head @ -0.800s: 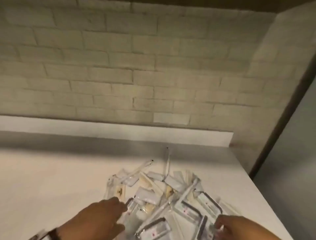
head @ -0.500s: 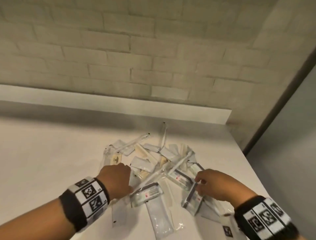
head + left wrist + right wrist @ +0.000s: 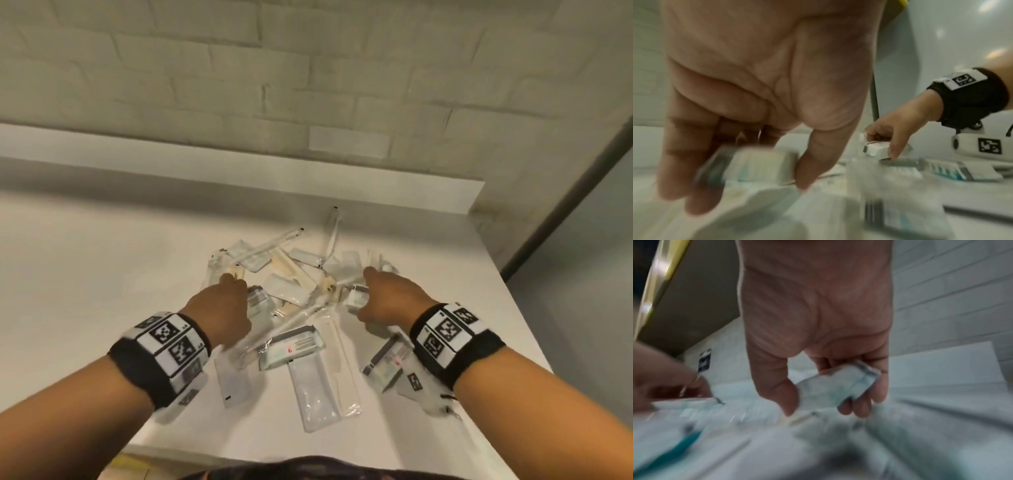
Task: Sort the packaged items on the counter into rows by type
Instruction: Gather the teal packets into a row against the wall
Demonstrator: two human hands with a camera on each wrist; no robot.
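Observation:
A jumbled pile of packaged items (image 3: 308,298) lies on the white counter (image 3: 102,274): long thin sleeves (image 3: 270,244), clear pouches (image 3: 317,394) and flat white packets with grey edges (image 3: 291,346). My left hand (image 3: 239,291) is at the pile's left side. Its fingers and thumb curl round a blurred white and teal packet (image 3: 756,164). My right hand (image 3: 363,296) is at the pile's right side and pinches a small white packet (image 3: 838,384) between thumb and fingers. That packet also shows in the left wrist view (image 3: 876,148).
A low white upstand (image 3: 239,171) and a brick wall (image 3: 308,68) close off the back. The counter ends in an edge on the right (image 3: 513,308) beside a grey panel (image 3: 582,274). Its front edge (image 3: 274,452) is near my body.
Both hands have reached further into the pile. The right hand has left the near packet and now holds a small one farther in. The view has tilted down.

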